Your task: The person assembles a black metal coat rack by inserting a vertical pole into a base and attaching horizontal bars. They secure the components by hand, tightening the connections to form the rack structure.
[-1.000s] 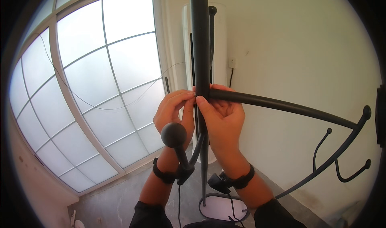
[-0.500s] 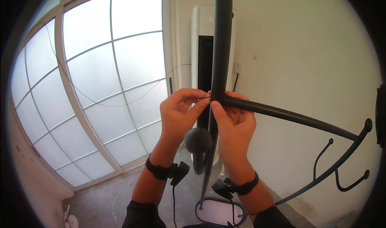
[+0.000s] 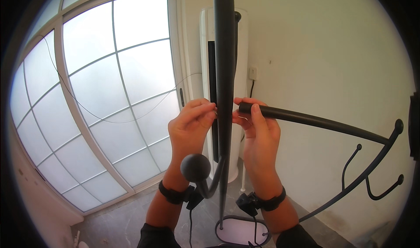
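Two hands work by a tall black pole (image 3: pixel 224 64), with a black bar (image 3: pixel 315 122) close to its right side.
The bar's near end is in the right hand (image 3: pixel 261 132), thumb and fingers closed on it, a small gap from the pole. The left hand (image 3: pixel 189 124) has its fingertips close together by the pole's left side; I cannot tell if they pinch something small. The bar's far end meets a curved black rail (image 3: pixel 365 174) with hooks.
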`<state>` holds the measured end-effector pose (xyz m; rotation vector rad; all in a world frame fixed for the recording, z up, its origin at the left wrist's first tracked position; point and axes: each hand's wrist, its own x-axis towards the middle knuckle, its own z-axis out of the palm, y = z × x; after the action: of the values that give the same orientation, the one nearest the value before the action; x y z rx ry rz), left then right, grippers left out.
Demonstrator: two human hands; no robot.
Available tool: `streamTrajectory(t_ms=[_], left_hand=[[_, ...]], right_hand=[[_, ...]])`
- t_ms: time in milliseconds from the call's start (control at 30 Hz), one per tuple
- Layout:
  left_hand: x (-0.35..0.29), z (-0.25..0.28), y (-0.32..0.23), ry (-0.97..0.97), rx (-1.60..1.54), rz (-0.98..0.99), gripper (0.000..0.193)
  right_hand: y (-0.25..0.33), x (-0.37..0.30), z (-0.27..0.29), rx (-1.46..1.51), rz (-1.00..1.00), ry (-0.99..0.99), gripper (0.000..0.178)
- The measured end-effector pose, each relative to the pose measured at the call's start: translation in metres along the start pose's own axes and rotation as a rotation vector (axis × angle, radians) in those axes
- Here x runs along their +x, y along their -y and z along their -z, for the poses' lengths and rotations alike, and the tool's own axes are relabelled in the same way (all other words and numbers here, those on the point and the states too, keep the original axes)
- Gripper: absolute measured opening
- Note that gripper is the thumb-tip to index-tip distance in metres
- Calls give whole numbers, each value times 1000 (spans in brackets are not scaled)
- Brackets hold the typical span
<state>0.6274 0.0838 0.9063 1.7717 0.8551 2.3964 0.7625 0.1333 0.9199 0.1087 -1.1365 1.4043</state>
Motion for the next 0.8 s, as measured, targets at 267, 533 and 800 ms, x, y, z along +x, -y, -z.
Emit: streamTrajectory(t_ms=[267,533,800], left_hand=[[-9,-4,-2,-79,-18,47,16],[-10,-9,-4,-50,149,-57,15],[-2,6,-5,52,278,-121,14]], right_hand=[[7,1,11,5,-41,36,27],[13,-1,18,-3,-50,66,30],[20,-3,25,16,-72,96,31]])
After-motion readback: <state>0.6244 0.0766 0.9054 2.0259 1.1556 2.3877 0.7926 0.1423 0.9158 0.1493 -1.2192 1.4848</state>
